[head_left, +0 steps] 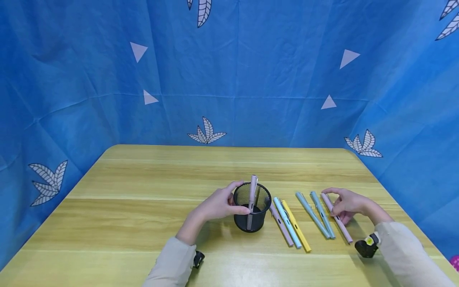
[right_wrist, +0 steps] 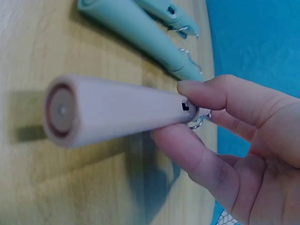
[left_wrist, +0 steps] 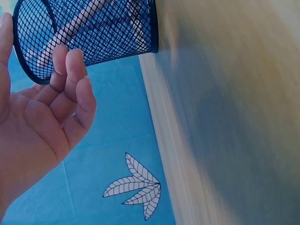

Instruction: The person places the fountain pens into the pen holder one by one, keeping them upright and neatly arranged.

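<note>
My left hand (head_left: 218, 205) holds a black mesh pen holder (head_left: 255, 224) by its left side, with thumb and fingers around the rim. One light purple pen (head_left: 253, 189) stands inside it, leaning slightly. In the left wrist view the mesh cup (left_wrist: 112, 35) shows beside the curled fingers. Out to the right, my right hand (head_left: 348, 205) pinches another light purple pen (head_left: 345, 231) between thumb and finger. The right wrist view shows this pen (right_wrist: 122, 107) close up, its blunt end toward the camera and its metal clip near the fingertips.
Just right of the holder lie a purple pen (head_left: 281, 225), a light blue pen (head_left: 288, 223) and a yellow pen (head_left: 297, 227). Two blue-green pens, one left (head_left: 313, 215) and one right (head_left: 323, 215), lie beside my right hand. A blue curtain (head_left: 233, 71) hangs behind the wooden table (head_left: 143, 223).
</note>
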Motion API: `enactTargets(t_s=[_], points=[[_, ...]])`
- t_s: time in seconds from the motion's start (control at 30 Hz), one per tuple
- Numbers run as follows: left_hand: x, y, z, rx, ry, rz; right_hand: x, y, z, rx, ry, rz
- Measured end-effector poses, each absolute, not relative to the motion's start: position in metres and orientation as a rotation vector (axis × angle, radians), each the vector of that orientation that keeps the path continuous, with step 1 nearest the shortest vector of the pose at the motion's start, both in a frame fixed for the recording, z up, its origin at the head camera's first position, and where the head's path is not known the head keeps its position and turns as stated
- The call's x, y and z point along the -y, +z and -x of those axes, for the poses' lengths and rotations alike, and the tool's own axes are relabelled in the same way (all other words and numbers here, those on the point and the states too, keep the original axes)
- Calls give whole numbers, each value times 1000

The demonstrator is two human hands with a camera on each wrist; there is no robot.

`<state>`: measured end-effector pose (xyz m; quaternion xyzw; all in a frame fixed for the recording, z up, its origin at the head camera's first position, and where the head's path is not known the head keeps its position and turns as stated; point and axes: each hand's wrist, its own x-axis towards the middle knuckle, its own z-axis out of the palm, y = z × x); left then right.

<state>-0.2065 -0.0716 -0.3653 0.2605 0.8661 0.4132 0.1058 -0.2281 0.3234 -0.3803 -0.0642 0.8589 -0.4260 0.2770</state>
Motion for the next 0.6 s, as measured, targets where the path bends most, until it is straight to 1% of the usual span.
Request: enactTargets(t_s=[0.27,0.6], points=[[72,-365,206,-2552,1217,-763,-319,-373,224,-2319,-1182,84],[71,-365,206,-2553,1215,-757,-315,-369,223,-2309,-1251,156]])
